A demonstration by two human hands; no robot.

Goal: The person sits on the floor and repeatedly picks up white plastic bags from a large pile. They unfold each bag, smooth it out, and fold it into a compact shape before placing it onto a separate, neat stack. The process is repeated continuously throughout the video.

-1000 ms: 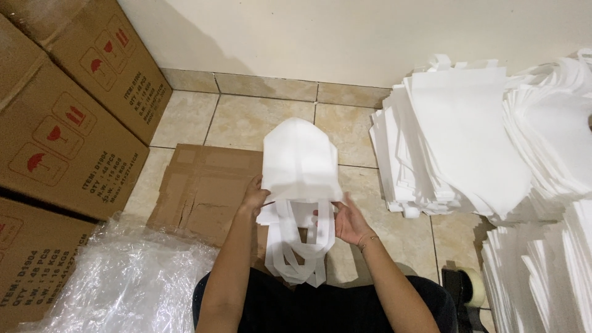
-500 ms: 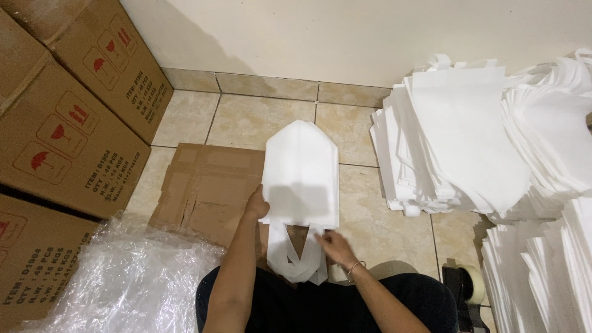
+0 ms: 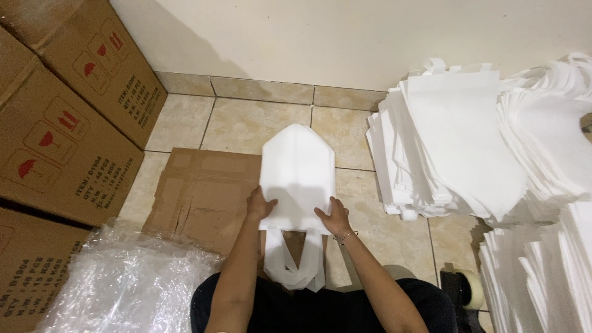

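A white fabric bag (image 3: 298, 172) lies flat on the floor, its far end folded to a point and its handles (image 3: 295, 265) trailing toward me. My left hand (image 3: 259, 205) presses on the bag's near left edge. My right hand (image 3: 335, 217), with a thin bracelet at the wrist, presses on the near right edge. Both hands lie flat with fingers spread on the fabric. The bag rests partly on a flattened cardboard sheet (image 3: 197, 197) and partly on beige floor tiles (image 3: 253, 123).
Brown cardboard boxes (image 3: 61, 123) are stacked along the left. Crumpled clear plastic wrap (image 3: 123, 283) lies at the lower left. Tall piles of white fabric bags (image 3: 468, 142) fill the right side. A roll of tape (image 3: 472, 290) sits near my right knee. A cream wall is ahead.
The handles were folded up between my hands a second ago; now they hang toward me, and both hands have moved onto the bag's near corners, flattening it.
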